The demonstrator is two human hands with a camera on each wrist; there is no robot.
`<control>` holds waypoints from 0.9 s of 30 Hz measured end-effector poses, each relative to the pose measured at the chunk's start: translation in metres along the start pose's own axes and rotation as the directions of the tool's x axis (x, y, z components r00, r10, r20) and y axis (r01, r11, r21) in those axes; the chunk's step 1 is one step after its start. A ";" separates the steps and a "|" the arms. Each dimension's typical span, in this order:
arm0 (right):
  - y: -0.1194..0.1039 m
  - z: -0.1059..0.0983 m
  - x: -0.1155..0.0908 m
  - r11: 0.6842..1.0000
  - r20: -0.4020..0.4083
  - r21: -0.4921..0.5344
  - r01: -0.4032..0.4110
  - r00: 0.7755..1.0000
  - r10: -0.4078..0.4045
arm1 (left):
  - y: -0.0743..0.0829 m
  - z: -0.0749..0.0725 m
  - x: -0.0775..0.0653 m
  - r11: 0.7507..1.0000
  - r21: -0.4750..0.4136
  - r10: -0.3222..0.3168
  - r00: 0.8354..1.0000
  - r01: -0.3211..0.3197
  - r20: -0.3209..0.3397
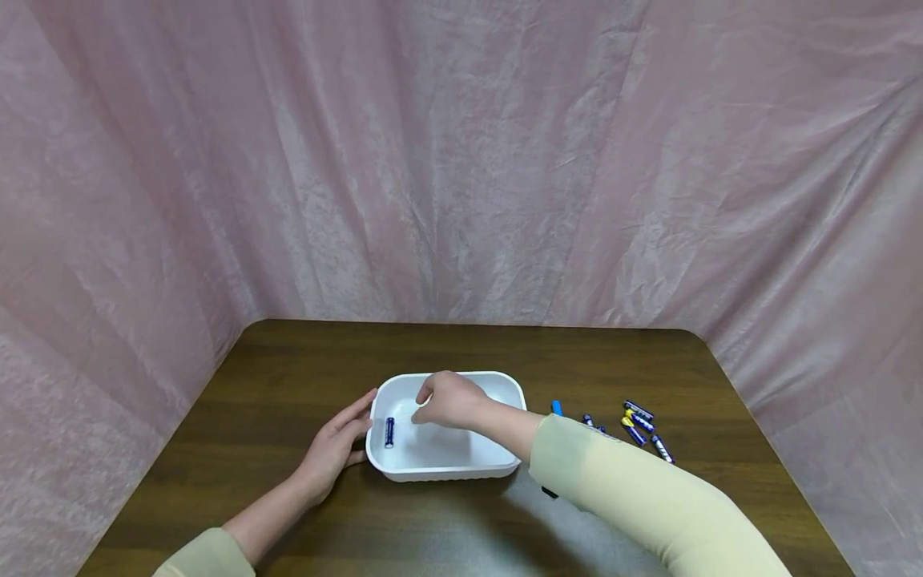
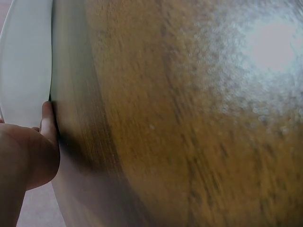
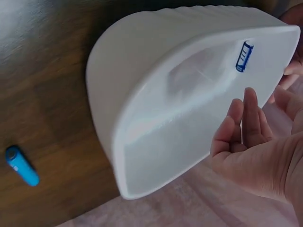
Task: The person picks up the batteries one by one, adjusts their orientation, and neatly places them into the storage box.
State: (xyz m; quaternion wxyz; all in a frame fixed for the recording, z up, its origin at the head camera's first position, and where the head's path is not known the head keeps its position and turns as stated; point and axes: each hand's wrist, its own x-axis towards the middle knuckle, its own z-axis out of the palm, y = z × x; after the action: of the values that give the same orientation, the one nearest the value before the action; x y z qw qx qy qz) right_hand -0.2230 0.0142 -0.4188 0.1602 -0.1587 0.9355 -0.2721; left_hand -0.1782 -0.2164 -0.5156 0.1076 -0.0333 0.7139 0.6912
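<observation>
A white plastic basin stands on the wooden table, with one dark blue battery lying inside near its left end. In the head view my left hand rests against the basin's left wall, fingers extended and thumb at the rim. Over the basin's interior is my right hand, thumb and fingers apart with nothing between them. The right wrist view shows the same battery beyond the loosely bent fingers of that hand. In the left wrist view, fingertips of the left hand touch the basin's outer side.
Several blue batteries, some with yellow ends, lie on the table to the right. A light blue battery lies nearer the basin. The right sleeve hides part of the group. Pink curtain hangs behind the table.
</observation>
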 end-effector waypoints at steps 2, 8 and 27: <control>0.003 -0.005 -0.003 1.000 -0.010 -0.017 0.009 1.000 -0.009 | -0.001 -0.001 0.000 1.000 -0.002 0.002 1.000 -0.002 -0.003; 0.019 -0.025 -0.017 1.000 -0.025 -0.017 0.026 0.999 -0.027 | -0.003 -0.001 0.001 1.000 0.003 0.010 1.000 -0.010 0.000; 0.070 -0.092 -0.049 0.999 -0.194 -0.040 -0.001 0.981 -0.007 | 0.000 -0.002 0.002 1.000 0.016 0.000 1.000 0.000 0.000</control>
State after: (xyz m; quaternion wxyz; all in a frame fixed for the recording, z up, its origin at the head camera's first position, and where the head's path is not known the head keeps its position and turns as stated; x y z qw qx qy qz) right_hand -0.2287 0.1314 -0.3743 0.0646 -0.1358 0.9517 -0.2677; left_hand -0.1802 -0.2186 -0.5161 0.1081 -0.0324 0.7192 0.6855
